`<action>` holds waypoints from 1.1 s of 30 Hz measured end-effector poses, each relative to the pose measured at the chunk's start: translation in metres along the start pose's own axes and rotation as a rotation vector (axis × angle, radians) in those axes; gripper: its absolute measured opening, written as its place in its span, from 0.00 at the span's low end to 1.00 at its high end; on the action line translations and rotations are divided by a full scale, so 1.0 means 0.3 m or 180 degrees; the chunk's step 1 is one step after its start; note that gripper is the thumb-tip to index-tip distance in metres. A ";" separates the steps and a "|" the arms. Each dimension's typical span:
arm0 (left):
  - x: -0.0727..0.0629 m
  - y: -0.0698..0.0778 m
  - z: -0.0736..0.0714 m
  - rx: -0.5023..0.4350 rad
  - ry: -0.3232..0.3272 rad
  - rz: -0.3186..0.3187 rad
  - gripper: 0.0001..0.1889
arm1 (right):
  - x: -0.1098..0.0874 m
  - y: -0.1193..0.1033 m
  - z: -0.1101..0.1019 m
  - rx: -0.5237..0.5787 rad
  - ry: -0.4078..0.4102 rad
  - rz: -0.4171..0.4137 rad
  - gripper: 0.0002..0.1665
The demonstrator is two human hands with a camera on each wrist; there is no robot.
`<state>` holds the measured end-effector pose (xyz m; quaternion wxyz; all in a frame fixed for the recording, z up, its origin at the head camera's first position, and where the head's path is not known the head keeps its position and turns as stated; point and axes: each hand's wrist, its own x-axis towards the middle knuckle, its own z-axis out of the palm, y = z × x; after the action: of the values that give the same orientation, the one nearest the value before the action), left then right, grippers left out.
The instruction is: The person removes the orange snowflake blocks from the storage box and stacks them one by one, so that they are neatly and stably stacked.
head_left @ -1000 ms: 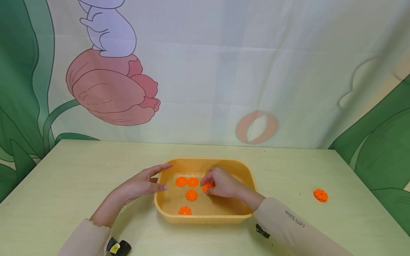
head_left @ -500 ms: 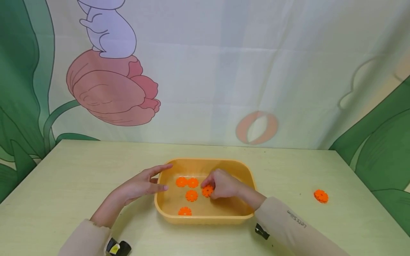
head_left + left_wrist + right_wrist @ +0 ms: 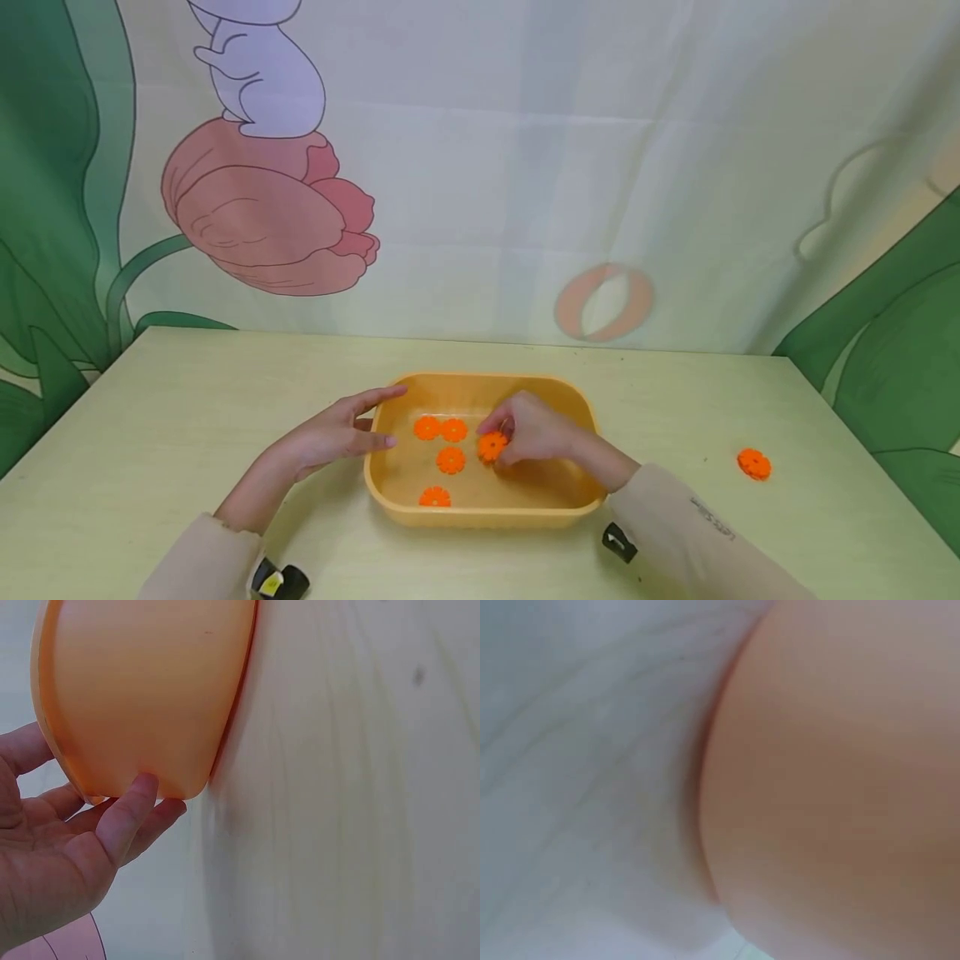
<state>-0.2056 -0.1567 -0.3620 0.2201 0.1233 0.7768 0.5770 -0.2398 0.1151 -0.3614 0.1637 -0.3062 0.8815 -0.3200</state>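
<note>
A yellow-orange plastic basin [image 3: 495,517] stands on the table in the head view. My left hand [image 3: 333,433] holds its left end, the thumb tip over the rim and other fingers lower against the outer wall. In the left wrist view, the left hand [image 3: 82,840] is at the basin's end wall [image 3: 150,697]. Inside the basin, my right hand [image 3: 534,429] pinches an orange flower-shaped disc [image 3: 492,447], its notched face towards the head camera. Left of it lie several like discs [image 3: 451,460] on the basin floor. The right wrist view shows the basin's outer wall [image 3: 832,780], blurred, without the hand.
More orange discs [image 3: 753,464] lie overlapped on the table [image 3: 675,400] to the right of the basin. Behind the table hangs a printed cloth [image 3: 465,183] with a rabbit and a tulip. Black straps [image 3: 618,542] show at both sleeves.
The disc in my right hand has tipped so its face shows more fully, and it has shifted slightly right. The left hand keeps its hold on the basin. The head view shifts slightly.
</note>
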 end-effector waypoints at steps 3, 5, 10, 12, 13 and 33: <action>0.002 0.001 0.003 -0.0017 -0.0013 0.0014 0.35 | -0.014 0.005 -0.016 0.0014 0.0059 -0.0011 0.20; 0.000 0.000 0.003 -0.0027 -0.0009 0.0005 0.35 | -0.025 0.008 -0.026 0.0021 0.0107 -0.0027 0.20; -0.001 -0.001 0.003 -0.0002 -0.0002 -0.0008 0.35 | -0.058 0.007 -0.055 0.0126 0.0203 0.0065 0.19; 0.000 -0.003 0.004 -0.0002 0.0011 -0.0019 0.35 | -0.071 0.005 -0.068 0.0199 0.0234 0.0081 0.20; 0.001 -0.005 0.004 -0.0002 0.0023 -0.0028 0.35 | -0.078 0.004 -0.075 0.0240 0.0244 0.0067 0.20; 0.001 -0.018 0.005 0.0029 0.0006 0.0066 0.35 | -0.213 0.036 -0.177 0.0598 0.0625 0.0179 0.23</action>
<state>-0.2047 -0.1570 -0.3674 0.2127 0.1318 0.7784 0.5758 -0.2218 0.1875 -0.3234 0.1136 -0.2320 0.8676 -0.4248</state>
